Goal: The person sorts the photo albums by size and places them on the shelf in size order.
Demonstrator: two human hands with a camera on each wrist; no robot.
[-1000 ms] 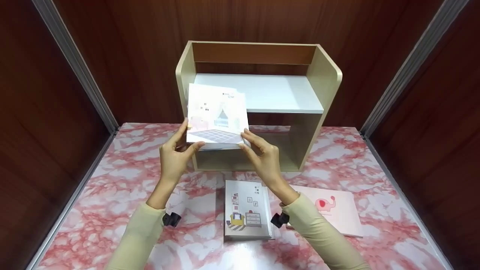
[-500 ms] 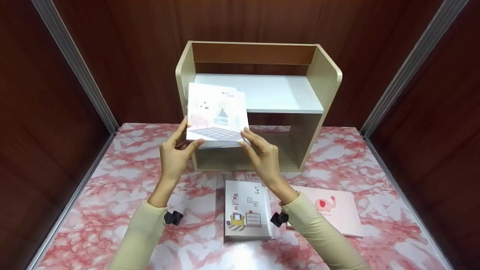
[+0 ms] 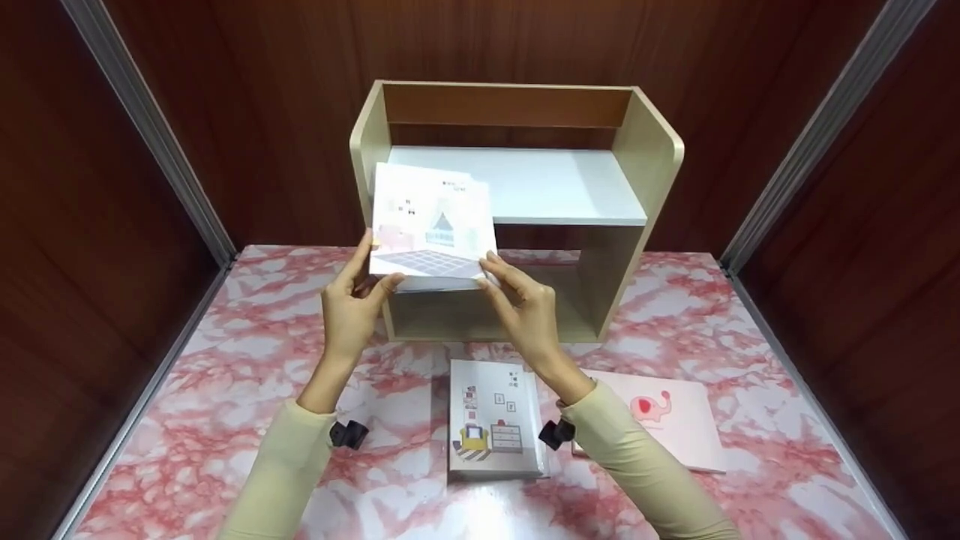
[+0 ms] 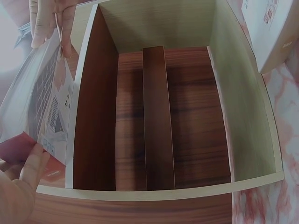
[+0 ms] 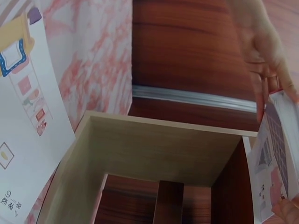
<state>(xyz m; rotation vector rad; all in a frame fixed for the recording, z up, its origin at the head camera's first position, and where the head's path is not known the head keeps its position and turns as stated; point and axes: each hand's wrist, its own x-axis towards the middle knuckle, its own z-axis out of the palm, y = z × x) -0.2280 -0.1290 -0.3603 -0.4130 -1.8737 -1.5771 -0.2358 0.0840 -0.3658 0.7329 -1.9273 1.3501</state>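
Observation:
Both hands hold a small stack of white picture books in front of the left end of the bookshelf's upper board. A bed and a checked rug show on the top cover; another book peeks out at its right side. My left hand pinches the lower left corner, thumb on the near edge. At the lower right corner, my right hand grips with thumb and fingertips. The left wrist view shows the page edges and a red corner of the stack. The wooden bookshelf has a white upper board.
On the marbled pink table, a thick book with a yellow armchair cover lies before the bookshelf. Right of it, partly under my right forearm, is a pink elephant book. Dark wooden walls enclose the table on three sides.
The held books have shifted slightly up and away, over the shelf board, and more of their near edge shows. Both hands keep their grip. The books on the table have not moved.

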